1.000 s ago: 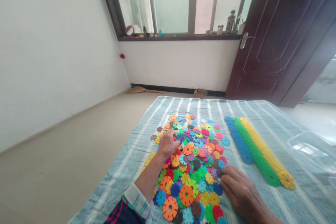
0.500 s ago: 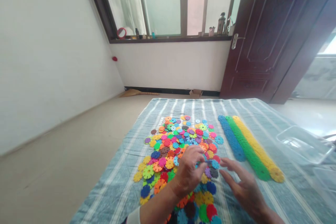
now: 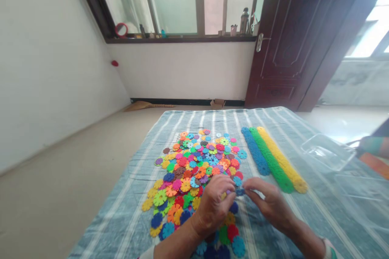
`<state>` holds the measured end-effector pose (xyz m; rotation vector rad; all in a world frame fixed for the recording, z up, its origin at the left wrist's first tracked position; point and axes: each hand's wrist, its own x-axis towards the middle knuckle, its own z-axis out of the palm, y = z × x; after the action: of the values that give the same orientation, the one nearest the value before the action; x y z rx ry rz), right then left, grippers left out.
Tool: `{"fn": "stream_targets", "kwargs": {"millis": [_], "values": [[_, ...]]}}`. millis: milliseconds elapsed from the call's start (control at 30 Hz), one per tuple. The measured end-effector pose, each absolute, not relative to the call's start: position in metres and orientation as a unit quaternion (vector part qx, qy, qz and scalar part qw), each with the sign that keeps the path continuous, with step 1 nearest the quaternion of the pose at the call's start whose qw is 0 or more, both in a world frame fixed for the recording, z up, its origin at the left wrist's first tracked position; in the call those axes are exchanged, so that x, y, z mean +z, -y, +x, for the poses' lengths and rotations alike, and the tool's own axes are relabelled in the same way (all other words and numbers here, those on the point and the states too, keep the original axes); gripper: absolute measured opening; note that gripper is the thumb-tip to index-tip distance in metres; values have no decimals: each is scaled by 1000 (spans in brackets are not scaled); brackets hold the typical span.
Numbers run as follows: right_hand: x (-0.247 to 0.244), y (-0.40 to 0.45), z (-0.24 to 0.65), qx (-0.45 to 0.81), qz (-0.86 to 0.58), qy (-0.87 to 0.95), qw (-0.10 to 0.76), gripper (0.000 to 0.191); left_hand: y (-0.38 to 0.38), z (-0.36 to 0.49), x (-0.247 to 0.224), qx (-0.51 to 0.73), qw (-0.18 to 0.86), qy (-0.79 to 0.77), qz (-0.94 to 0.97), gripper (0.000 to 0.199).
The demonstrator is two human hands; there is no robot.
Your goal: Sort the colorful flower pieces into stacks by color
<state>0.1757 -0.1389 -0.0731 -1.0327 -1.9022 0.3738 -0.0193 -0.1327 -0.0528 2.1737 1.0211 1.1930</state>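
Observation:
Many colourful notched discs (image 3: 186,185) lie heaped on the striped cloth. Over the heap's right part, my left hand (image 3: 216,198) is closed, its thumb and fingers pinching a small piece that is mostly hidden. Just right of it, my right hand (image 3: 267,200) has thumb and forefinger closed at a dark blue disc (image 3: 240,191) between the two hands. Farther right lie three long rows of overlapping discs: blue (image 3: 255,151), green (image 3: 270,160) and yellow (image 3: 282,160).
A clear plastic box (image 3: 330,151) stands on the striped cloth (image 3: 121,214) at the right, with a clear lid-like piece (image 3: 361,188) nearer. Another person's arm (image 3: 372,147) shows at the right edge. Behind the table are a door (image 3: 282,44) and a window sill.
My right hand has moved in toward my left hand, and its fingers have closed at the dark blue disc. The view has shifted, and the other person's arm now shows more.

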Motion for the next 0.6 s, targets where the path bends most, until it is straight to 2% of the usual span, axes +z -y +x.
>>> {"fn": "stream_targets", "kwargs": {"millis": [233, 367, 600], "values": [[-51, 105, 260, 18, -540, 730, 419, 15, 118, -24, -60, 430, 128, -346, 824, 10], [-60, 98, 281, 29, -571, 723, 388, 14, 114, -24, -63, 432, 102, -331, 833, 11], [-74, 85, 264, 22, -558, 748, 359, 15, 115, -24, -63, 419, 90, -334, 840, 12]]}}
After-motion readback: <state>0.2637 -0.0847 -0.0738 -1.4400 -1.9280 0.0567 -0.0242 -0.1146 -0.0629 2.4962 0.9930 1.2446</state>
